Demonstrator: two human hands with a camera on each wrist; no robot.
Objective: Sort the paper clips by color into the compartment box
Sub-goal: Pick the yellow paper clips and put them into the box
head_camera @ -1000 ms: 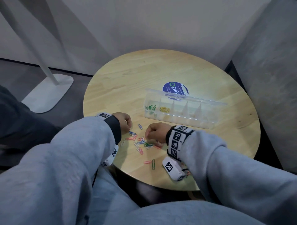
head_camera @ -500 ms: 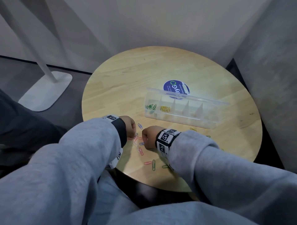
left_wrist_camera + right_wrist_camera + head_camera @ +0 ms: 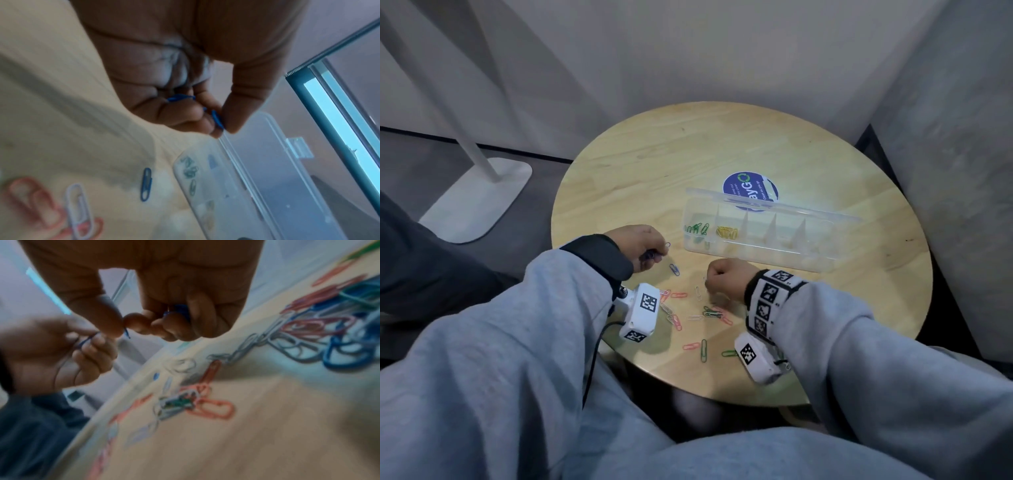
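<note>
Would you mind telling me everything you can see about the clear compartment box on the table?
The compartment box is a long, shallow tray of clear plastic, lying flat on the round wooden table beyond both hands, its lid open and raised along the far side. Thin dividers split it into a row of compartments. The leftmost holds green paper clips, the next holds yellow paper clips, and the others look empty. It partly covers a round blue sticker. Neither hand touches it.

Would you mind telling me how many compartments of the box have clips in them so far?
2. The box's leftmost compartment holds green clips; the next one holds yellow clips. The others look empty, though glare could hide a clip.
</note>
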